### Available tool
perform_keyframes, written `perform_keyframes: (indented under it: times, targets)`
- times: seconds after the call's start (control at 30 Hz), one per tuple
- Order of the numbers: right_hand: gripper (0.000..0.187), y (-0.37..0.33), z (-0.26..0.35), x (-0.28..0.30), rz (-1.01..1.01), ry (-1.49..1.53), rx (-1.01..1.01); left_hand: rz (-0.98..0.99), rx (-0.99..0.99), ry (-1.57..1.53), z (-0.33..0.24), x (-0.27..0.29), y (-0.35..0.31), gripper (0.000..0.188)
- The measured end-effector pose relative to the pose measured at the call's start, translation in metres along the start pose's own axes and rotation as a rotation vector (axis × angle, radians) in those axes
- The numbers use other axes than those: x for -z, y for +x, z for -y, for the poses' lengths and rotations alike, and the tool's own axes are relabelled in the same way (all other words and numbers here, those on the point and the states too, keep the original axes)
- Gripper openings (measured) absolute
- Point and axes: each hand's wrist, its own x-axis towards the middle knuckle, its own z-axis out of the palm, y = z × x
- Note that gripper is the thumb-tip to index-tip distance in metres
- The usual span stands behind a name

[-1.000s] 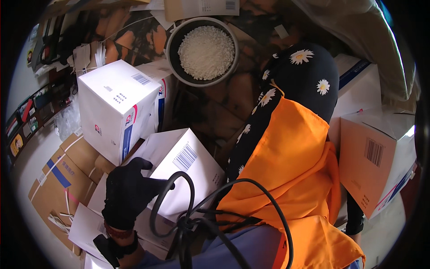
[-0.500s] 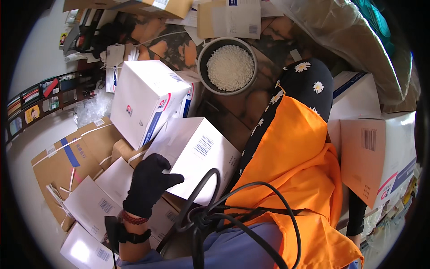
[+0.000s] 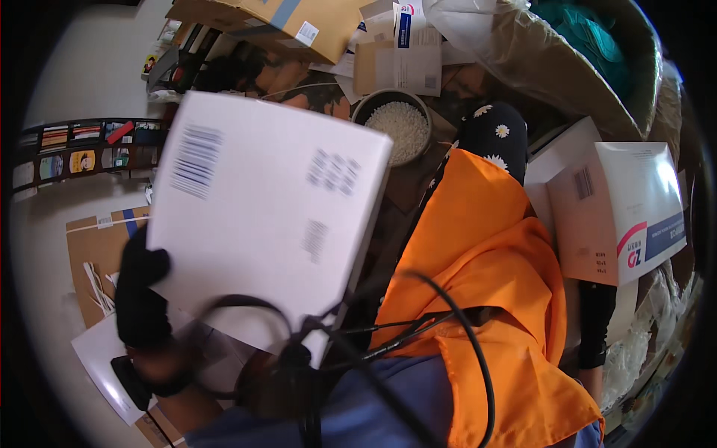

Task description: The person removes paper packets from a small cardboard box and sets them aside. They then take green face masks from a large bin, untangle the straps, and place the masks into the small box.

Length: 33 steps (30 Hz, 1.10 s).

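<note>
Gripping, head view: left hand, black-gloved, closed on the lower left edge of a large white box, fingers partly hidden. Box is tilted in front of me, left of orange cloth. Right hand reaches under a second carton; fingers hidden, can't tell its grip.

The box is smooth cardboard, the apron cloth.

You have two hands: a left hand at eight o'clock, a right hand at four. You also have at least three white boxes, one bowl at one, one orange cloth.
</note>
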Motion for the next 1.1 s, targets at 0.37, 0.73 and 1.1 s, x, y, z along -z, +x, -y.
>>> perform_keyframes:
  times: [0.37,0.73,1.1]
  targets:
    - [0.039,0.008,0.052,0.019,-0.13,0.2,0.112,-0.31,-0.643,0.745,0.017,0.106,0.053,0.04]
    - [0.036,0.005,0.037,0.031,0.151,-0.027,-0.04,-0.212,-0.286,0.253,0.125,-0.07,0.109,0.021]
    - [0.057,0.006,0.13,0.026,0.235,0.396,0.2,-0.044,0.081,0.35,0.08,-0.041,0.09,0.026]
